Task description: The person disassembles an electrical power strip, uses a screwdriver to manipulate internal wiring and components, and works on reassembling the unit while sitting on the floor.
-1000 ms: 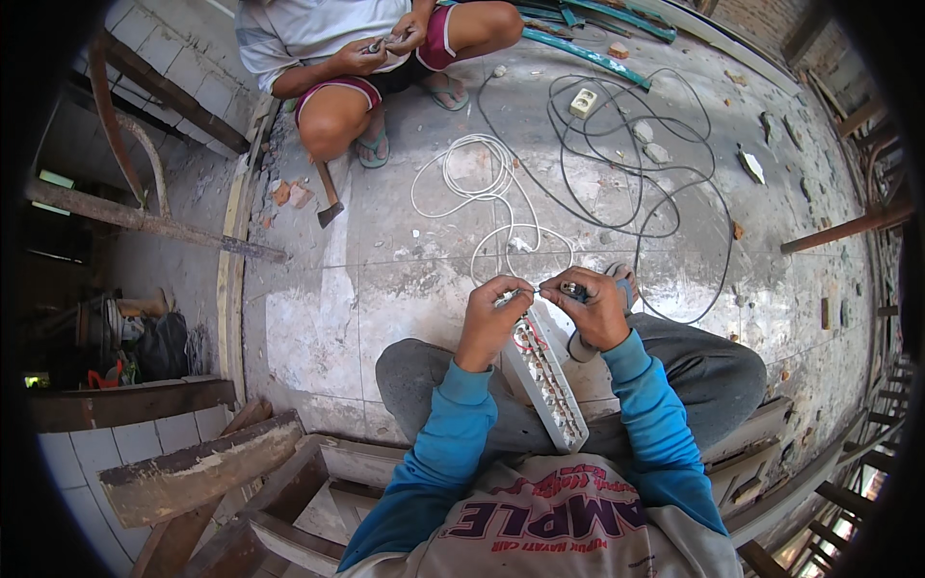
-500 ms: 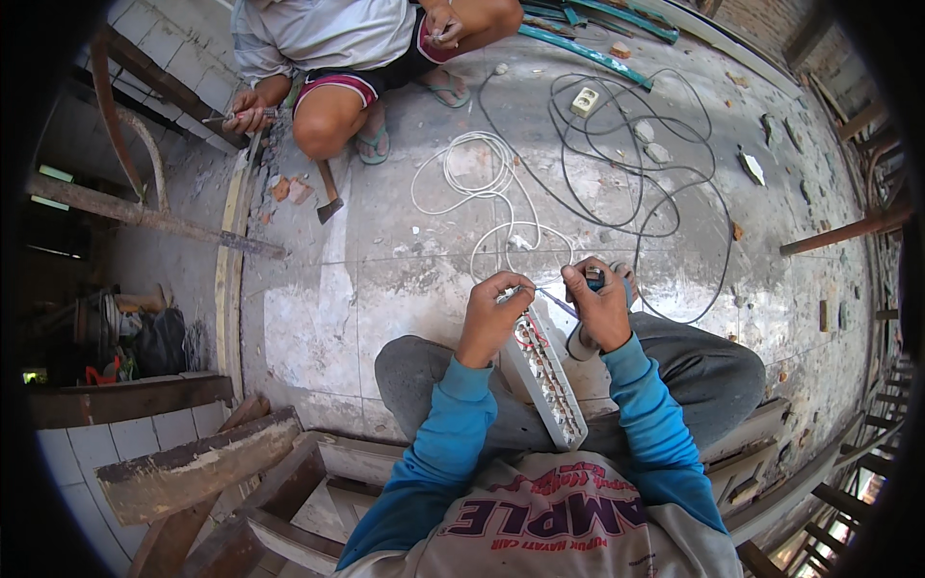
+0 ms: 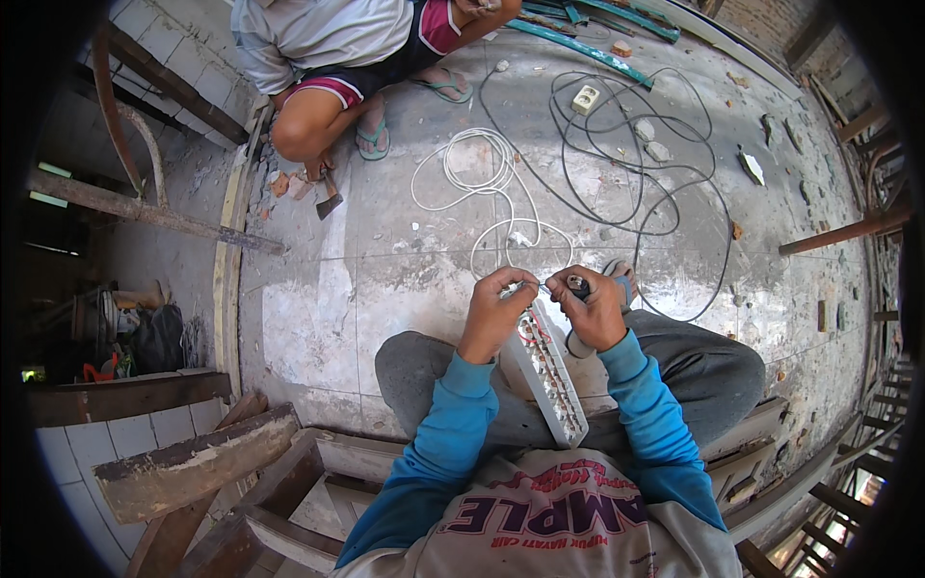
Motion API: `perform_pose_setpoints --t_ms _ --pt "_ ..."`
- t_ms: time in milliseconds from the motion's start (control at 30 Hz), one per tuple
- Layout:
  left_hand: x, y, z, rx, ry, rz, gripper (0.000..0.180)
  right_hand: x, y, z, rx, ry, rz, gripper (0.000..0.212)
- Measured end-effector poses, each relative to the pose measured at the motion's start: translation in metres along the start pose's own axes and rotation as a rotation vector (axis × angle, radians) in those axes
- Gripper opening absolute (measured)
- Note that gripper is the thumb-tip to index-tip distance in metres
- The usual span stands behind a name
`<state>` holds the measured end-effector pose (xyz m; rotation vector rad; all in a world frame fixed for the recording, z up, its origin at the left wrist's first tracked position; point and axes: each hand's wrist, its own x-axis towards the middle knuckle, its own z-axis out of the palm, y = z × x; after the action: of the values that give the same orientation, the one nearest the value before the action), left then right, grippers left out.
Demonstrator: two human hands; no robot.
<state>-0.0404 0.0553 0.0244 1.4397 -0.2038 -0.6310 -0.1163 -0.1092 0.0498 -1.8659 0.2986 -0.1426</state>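
Two hands (one pale strip)

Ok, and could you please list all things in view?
opened power strip: one, pale grey, between legs
dark tool: one, black, in right grip
white cable: one, white, coiled upper centre
black cable: one, black, looped upper right
socket block: one, cream, among black loops
axe: one, dark head, upper left
brick pieces: several, orange, beside axe
co-worker: one, white shirt, upper left
sandals: two, green, on co-worker
bars: several, green, top
timber: several, brown, lower left
own sleeves: two, blue, bottom centre
left grip: one, bare, at strip's far end
right grip: one, bare, beside left grip
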Motion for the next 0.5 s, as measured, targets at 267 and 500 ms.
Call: perform_pose_setpoints --t_ms 267,500 --pt "0.001 -0.001 0.002 0.006 -0.025 0.008 0.013 0.0 0.0 0.007 0.195 0.059 0.086 0.023" --pt "0.004 0.001 0.003 -0.019 -0.083 -0.028 0.016 0.003 -0.01 0.005 0.203 0.168 0.074 0.024"
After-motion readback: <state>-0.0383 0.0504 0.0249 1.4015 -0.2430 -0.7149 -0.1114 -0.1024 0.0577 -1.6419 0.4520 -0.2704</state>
